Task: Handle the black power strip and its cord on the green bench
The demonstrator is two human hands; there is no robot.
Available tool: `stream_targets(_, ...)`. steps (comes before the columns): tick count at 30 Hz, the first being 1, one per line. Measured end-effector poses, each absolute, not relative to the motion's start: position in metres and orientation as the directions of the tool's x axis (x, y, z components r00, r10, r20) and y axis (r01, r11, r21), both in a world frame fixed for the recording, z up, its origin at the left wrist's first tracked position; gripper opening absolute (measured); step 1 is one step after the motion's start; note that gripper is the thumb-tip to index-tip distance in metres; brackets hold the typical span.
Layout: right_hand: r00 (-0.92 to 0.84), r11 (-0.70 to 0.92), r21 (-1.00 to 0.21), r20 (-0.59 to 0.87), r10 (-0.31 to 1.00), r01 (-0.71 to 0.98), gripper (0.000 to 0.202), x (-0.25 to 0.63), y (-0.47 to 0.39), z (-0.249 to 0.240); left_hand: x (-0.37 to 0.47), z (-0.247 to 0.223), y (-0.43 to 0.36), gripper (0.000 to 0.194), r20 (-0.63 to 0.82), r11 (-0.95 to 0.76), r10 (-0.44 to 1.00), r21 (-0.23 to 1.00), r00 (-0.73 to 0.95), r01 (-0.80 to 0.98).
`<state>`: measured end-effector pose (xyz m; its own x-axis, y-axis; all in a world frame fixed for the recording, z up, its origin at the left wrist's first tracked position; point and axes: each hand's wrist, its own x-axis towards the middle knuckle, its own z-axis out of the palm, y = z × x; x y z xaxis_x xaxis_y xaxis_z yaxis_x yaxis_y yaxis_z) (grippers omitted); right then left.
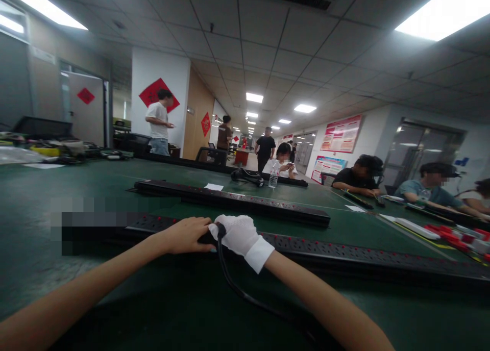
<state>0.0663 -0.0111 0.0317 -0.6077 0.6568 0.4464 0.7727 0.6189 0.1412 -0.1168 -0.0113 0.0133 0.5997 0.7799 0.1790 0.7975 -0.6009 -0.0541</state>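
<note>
A long black power strip (329, 249) with rows of sockets and small red parts lies across the table in front of me. My left hand (191, 234), bare, is closed over the strip's near edge left of centre. In a white glove, my right hand (239, 233) grips a black plug (221, 231) beside my left fingertips, over the strip. From this plug a black cord (229, 282) curves down toward the lower right. The plug's front end is hidden, so I cannot tell whether it sits in a socket.
Behind lies a second black power strip (237, 202), with another long strip (184, 161) farther back. A clear bottle (273, 177) stands beside a coiled black cable (247, 176). Red parts (451, 239) lie at right on the green table (115, 300). Several people sit or stand beyond.
</note>
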Motion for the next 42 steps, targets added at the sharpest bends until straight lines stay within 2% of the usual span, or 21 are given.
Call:
stream_targets(13, -0.571, 0.609, 0.081, 0.461, 0.679, 0.789, 0.044, 0.0673, -0.0055, 0.0281, -0.1172, 0.0144, -0.0117, 0.051, 0.186, -0.612, 0.77, -0.051, 0.61, 0.789)
stream_targets(18, -0.571, 0.592, 0.115, 0.457, 0.682, 0.798, 0.046, 0.0662, -0.0074, 0.0281, -0.1165, 0.0144, -0.0119, 0.05, 0.197, -0.612, 0.771, -0.031, 0.605, 0.79)
stream_targets(23, -0.604, 0.6, 0.178, 0.464, 0.648, 0.78, 0.047, 0.0663, -0.0096, 0.0281, -0.1159, 0.0127, -0.0115, 0.045, 0.212, -0.615, 0.761, -0.065, 0.613, 0.786)
stream_targets(32, -0.622, 0.623, 0.158, 0.423, 0.659, 0.766, 0.048, 0.067, -0.0051, 0.0302, -0.117, 0.0126, -0.0113, 0.046, 0.205, -0.618, 0.762, -0.049, 0.614, 0.784)
stream_targets(42, -0.546, 0.57, 0.126, 0.511, 0.664, 0.812, 0.051, 0.0669, -0.0043, 0.023, -0.1176, 0.0119, -0.01, 0.052, 0.208, -0.618, 0.76, -0.066, 0.616, 0.784)
